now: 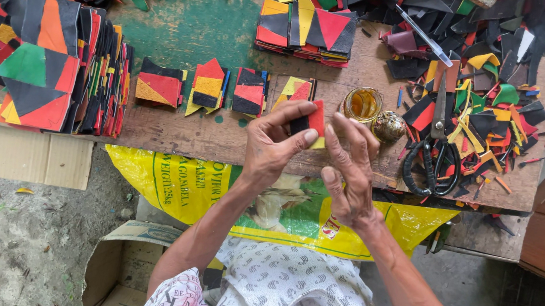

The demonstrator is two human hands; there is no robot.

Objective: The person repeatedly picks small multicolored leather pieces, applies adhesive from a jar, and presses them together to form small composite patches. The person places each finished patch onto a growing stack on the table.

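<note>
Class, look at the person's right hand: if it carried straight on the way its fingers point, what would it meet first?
Probably the open glass jar of amber liquid, just beyond the right hand; height above the workbench is unclear.

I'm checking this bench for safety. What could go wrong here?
The open glue jar stands right beside the right hand; a knock could tip it over. The black scissors lie near that wrist. The left hand pinches a small patchwork piece, which could slip.
</note>
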